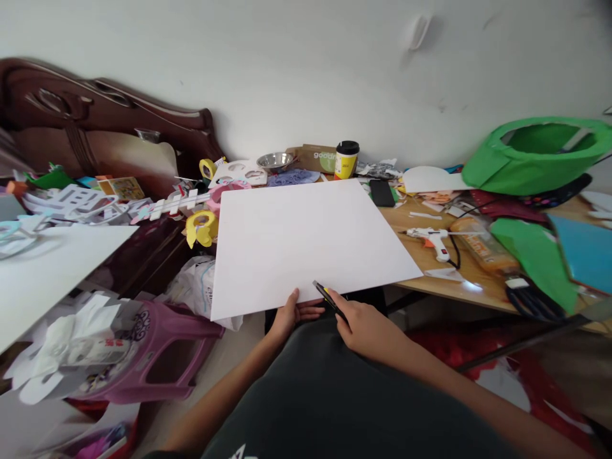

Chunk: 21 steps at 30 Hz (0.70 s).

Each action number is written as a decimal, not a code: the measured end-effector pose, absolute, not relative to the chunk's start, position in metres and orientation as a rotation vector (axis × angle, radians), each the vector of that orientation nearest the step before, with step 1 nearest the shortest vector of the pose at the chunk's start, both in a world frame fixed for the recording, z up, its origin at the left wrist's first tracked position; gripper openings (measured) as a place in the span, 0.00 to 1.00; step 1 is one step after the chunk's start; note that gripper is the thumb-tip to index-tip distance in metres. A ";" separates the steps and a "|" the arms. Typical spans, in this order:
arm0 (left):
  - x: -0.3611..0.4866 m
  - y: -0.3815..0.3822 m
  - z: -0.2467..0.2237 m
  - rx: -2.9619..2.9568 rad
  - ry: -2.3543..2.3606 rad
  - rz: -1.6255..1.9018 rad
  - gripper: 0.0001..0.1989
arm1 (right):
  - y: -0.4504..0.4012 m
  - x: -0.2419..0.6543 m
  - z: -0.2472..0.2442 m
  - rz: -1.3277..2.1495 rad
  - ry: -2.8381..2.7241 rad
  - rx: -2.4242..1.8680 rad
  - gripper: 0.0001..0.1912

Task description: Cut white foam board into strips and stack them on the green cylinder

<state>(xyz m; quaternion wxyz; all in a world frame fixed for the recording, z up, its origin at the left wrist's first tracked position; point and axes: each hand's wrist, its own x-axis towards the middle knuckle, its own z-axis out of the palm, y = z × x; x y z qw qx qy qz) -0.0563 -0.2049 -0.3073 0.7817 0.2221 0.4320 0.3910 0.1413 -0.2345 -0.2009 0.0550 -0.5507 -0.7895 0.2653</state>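
Note:
A large white board (306, 236) lies across the tabletop, its near edge overhanging toward my body. At that near edge, my left hand (291, 313) has its thumb against the board and its fingers at and below the edge, holding it. My right hand (358, 319) is wrapped around a black and yellow utility knife (329, 299). The knife's tip points up and left over the board's near edge; whether it touches the surface I cannot tell.
Right of the board lie a white glue gun (433, 241), a black phone (381, 193) and a green hat-like form (530, 156). Behind stand a yellow cup (346, 159) and a metal bowl (275, 162). Yellow tape (201, 227) and a pink stool (162, 350) are at left.

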 end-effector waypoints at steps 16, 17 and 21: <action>-0.054 -0.206 -0.311 0.472 0.926 0.906 0.26 | -0.234 0.139 -0.194 0.784 -2.493 -1.735 0.33; -0.054 -0.206 -0.312 0.472 0.924 0.915 0.25 | -0.234 0.139 -0.194 0.787 -2.493 -1.738 0.33; -0.054 -0.207 -0.317 0.518 0.923 0.957 0.25 | -0.234 0.139 -0.194 0.798 -2.487 -1.734 0.33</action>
